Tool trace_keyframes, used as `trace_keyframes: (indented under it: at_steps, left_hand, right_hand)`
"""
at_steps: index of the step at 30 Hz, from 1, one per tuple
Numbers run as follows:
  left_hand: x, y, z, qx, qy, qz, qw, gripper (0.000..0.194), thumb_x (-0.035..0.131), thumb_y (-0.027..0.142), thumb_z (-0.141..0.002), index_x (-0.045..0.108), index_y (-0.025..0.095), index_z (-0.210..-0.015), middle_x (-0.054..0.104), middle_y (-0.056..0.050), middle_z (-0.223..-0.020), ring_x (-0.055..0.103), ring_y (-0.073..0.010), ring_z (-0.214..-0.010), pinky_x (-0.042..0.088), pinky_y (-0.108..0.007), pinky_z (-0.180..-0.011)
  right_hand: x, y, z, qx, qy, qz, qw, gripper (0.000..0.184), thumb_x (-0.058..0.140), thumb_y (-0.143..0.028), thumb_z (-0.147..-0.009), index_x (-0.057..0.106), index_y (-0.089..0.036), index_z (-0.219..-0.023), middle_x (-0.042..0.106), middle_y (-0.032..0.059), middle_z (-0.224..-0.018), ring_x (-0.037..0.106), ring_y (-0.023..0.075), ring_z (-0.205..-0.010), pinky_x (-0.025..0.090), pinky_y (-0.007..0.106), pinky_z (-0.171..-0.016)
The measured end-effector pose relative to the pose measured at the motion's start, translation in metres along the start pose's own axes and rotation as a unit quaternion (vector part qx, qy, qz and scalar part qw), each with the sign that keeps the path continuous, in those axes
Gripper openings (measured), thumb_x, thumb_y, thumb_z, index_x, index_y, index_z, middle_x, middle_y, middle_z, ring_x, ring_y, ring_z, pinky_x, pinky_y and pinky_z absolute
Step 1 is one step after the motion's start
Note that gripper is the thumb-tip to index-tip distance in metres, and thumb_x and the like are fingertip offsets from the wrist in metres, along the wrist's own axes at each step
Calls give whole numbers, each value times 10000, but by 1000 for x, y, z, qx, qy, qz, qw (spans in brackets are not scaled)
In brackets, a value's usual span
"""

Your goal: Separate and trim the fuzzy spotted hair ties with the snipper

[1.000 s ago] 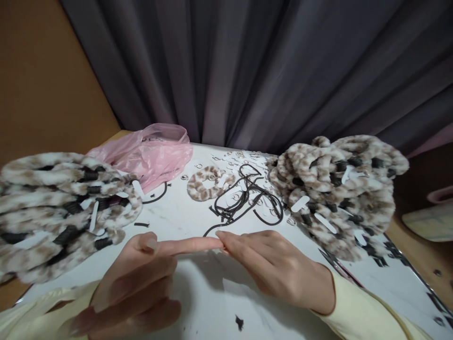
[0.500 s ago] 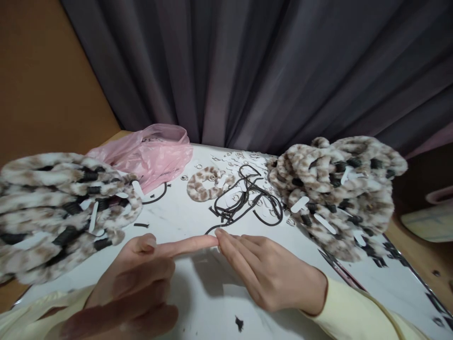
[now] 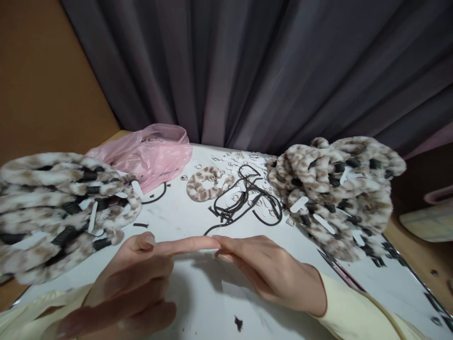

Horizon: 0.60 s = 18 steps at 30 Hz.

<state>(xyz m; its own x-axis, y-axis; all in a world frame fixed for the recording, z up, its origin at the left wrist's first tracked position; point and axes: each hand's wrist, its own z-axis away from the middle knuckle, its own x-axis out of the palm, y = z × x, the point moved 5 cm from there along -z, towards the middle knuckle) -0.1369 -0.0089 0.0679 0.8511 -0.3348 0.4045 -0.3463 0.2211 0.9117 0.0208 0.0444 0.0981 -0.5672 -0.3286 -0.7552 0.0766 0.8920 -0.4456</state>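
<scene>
My left hand (image 3: 130,278) points its index finger straight across to the right, the other fingers loosely bent and apart, and nothing shows in it. With thumb and fingers pinched together, my right hand (image 3: 272,269) grips the tip of that left index finger. Both hands are over the white table (image 3: 205,311). Just beyond them lies a tangle of black elastic cords (image 3: 230,212), one end reaching close to the fingertips. A small brown-and-white fluffy ring (image 3: 201,186) with a white tag lies behind the cords.
Piles of fluffy bands with black elastic and white tags stand at the left (image 3: 67,203) and right (image 3: 343,189). A pink plastic bag (image 3: 155,151) lies at the back left. Scissors (image 3: 341,269) rest by the right pile. A grey curtain (image 3: 219,71) hangs behind.
My right hand's fingers have shifted about the left index fingertip, lifting upright a little and then lowering flat again. My left hand has hardly moved; the things on the table are unchanged.
</scene>
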Motion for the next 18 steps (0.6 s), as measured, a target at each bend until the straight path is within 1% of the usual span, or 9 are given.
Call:
trace_keyframes:
  at_steps: [1,3,5,7,10,12,15,17,18]
  left_hand:
    - [1,-3,0,-26,-6,75,997,639,64,366,-877,649,188,-1062,31,151,-339,-108,-16,-92,114,-255,-299]
    - [4,-4,0,-39,-25,175,983,523,207,376,-833,654,190,-1032,105,153,-345,-93,5,-108,80,-257,-333]
    - [8,-3,0,-37,-49,244,968,447,293,349,-798,655,198,-1011,151,148,-356,-68,13,-125,75,-251,-351]
    - [10,-3,0,-31,-70,304,949,416,342,327,-775,650,192,-1019,180,145,-351,-9,5,-127,97,-240,-356]
    - [11,-10,2,-58,-73,371,924,477,362,299,-749,595,138,-1134,151,157,-337,-4,-15,-156,138,-230,-376]
    - [11,-15,4,-82,-73,403,909,530,342,252,-744,532,126,-1223,165,160,-326,32,-28,-158,169,-228,-406]
    - [8,-20,7,-98,-64,426,897,557,302,218,-757,487,162,-1279,246,148,-310,130,-46,-157,212,-225,-444]
    - [7,-21,7,-102,-60,434,893,560,287,219,-773,469,164,-1299,256,147,-303,144,-51,-161,248,-219,-449]
    - [7,-20,7,-101,-66,434,893,559,285,210,-780,461,164,-1309,254,147,-300,142,-53,-163,271,-216,-444]
  right_hand:
    - [0,0,0,6,8,-5,1000,274,438,-136,-924,479,-92,-1192,701,97,-872,664,143,-709,530,229,-627]
    - [-1,-1,0,12,20,-17,1000,261,434,-137,-929,510,-99,-1175,703,83,-821,657,129,-657,523,211,-597]
    - [-2,-1,-2,26,23,-49,998,277,421,-135,-934,530,-112,-1187,709,73,-819,658,113,-656,524,186,-609]
    - [-3,1,-4,60,22,-110,992,294,435,-122,-926,556,-138,-1194,721,58,-842,657,92,-642,524,158,-623]
    - [-2,4,-6,119,24,-209,970,309,466,-101,-908,599,-175,-1177,735,31,-844,641,72,-563,523,139,-593]
    - [-1,5,-5,136,25,-243,960,317,468,-98,-905,604,-176,-1179,738,30,-852,644,74,-548,526,144,-575]
    - [0,4,-4,127,27,-242,962,329,469,-84,-897,598,-153,-1192,736,41,-871,659,81,-568,526,146,-587]
    - [-1,2,-3,120,27,-229,966,316,465,-79,-895,611,-130,-1170,735,53,-854,666,87,-586,522,143,-593]
    - [-1,2,-3,127,22,-231,964,302,462,-85,-897,624,-128,-1147,735,58,-848,669,90,-594,522,142,-592]
